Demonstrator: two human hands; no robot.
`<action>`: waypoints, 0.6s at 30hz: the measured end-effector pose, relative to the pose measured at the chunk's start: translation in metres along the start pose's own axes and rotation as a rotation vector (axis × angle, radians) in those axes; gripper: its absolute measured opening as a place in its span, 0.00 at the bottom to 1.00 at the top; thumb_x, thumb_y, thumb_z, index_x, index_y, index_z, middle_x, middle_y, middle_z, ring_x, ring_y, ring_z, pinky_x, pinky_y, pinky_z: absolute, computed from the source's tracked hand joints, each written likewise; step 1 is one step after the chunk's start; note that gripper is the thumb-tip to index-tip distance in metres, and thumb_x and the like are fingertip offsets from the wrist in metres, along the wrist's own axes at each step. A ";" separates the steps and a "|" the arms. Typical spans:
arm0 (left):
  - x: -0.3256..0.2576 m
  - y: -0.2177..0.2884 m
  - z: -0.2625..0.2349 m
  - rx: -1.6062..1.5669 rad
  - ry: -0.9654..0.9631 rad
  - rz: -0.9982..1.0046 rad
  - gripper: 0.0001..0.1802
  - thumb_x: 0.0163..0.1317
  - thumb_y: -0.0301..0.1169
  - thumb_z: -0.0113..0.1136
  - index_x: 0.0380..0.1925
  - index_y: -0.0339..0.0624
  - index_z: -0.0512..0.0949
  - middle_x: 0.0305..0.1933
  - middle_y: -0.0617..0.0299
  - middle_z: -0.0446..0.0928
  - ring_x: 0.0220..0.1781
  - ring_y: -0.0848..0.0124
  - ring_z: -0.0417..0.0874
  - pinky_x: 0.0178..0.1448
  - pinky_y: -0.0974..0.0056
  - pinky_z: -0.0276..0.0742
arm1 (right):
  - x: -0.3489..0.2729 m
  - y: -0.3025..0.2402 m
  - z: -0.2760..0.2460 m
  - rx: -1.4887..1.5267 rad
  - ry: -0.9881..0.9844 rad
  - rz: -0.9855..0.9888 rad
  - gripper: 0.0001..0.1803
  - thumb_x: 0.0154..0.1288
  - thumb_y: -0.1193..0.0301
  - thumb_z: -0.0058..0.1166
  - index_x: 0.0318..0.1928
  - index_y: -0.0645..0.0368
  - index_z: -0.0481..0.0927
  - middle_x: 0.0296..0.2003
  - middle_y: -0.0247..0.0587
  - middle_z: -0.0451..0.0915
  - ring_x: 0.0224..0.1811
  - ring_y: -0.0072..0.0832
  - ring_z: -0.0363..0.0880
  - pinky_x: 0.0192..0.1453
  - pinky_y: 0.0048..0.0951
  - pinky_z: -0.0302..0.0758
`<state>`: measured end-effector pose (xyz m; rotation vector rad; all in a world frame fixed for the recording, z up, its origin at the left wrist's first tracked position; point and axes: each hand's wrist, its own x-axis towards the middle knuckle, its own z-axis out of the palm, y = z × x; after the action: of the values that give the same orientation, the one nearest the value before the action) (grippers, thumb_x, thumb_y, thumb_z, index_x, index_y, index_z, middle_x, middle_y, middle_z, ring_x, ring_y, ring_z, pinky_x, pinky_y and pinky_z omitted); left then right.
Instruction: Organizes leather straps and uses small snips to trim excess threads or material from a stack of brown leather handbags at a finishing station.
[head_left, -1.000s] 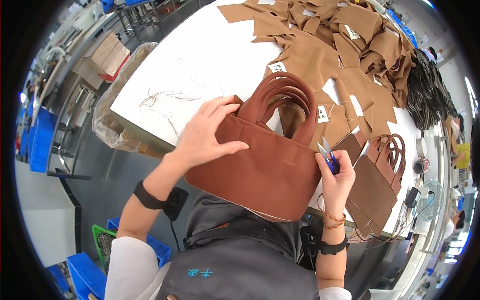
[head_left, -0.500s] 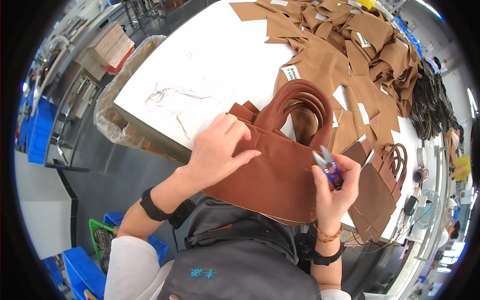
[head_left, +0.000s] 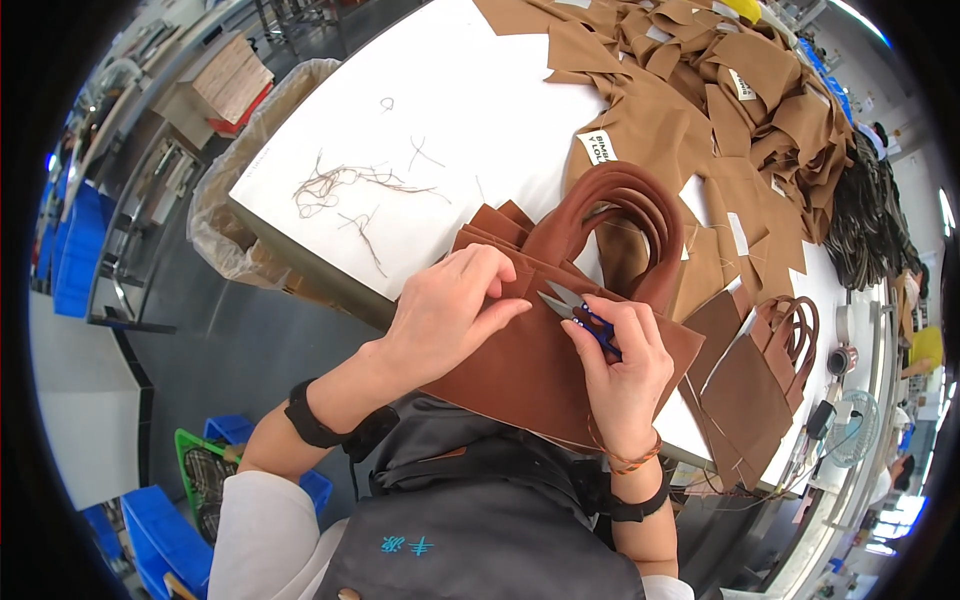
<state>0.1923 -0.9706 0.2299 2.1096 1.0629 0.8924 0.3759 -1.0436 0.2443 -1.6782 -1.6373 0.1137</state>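
Note:
A reddish-brown handbag panel [head_left: 495,375] with a stack of looped handles [head_left: 655,215] lies over the near table edge, in front of my body. On its left side rests my left hand [head_left: 440,310], fingers curled at the panel and thumb stretched out over it; the fingertips are partly hidden. My right hand [head_left: 630,365] grips blue-handled thread snips [head_left: 603,333] over the middle of the panel. Their pointed blades are parted and aim toward my left thumb. Whether a thread lies between them is too small to tell.
Loose thread ends [head_left: 340,185] lie on the white table [head_left: 420,80]. Brown cut pieces [head_left: 720,110] are heaped at the far right, beside dark straps [head_left: 865,210]. Another brown bag panel [head_left: 745,375] sits at right. A plastic-lined bin [head_left: 230,225] stands left of the table.
My right hand has brought the snips leftward across the panel, close to my left thumb. The panel has shifted slightly; my left hand has barely moved.

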 end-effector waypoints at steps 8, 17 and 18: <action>0.002 -0.005 0.004 0.183 0.019 0.237 0.08 0.58 0.24 0.62 0.33 0.39 0.71 0.29 0.58 0.70 0.28 0.62 0.75 0.32 0.62 0.70 | -0.001 0.002 0.005 -0.043 0.027 -0.049 0.11 0.49 0.72 0.69 0.35 0.54 0.84 0.29 0.31 0.79 0.26 0.27 0.79 0.28 0.25 0.74; 0.008 0.001 0.004 -0.380 -0.033 -0.159 0.08 0.63 0.21 0.58 0.37 0.39 0.68 0.31 0.65 0.76 0.29 0.80 0.75 0.31 0.74 0.70 | -0.002 0.004 0.007 -0.052 0.024 -0.107 0.12 0.48 0.72 0.70 0.35 0.54 0.83 0.28 0.30 0.79 0.28 0.26 0.79 0.31 0.25 0.75; 0.007 0.001 0.004 -0.378 -0.033 -0.160 0.08 0.63 0.21 0.58 0.37 0.39 0.68 0.31 0.65 0.76 0.29 0.80 0.75 0.31 0.74 0.70 | -0.002 0.005 0.008 -0.055 0.031 -0.121 0.12 0.47 0.72 0.70 0.35 0.54 0.83 0.28 0.30 0.79 0.28 0.26 0.79 0.31 0.25 0.75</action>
<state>0.1988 -0.9659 0.2302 1.6982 0.9452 0.8975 0.3747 -1.0406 0.2352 -1.6092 -1.7278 -0.0163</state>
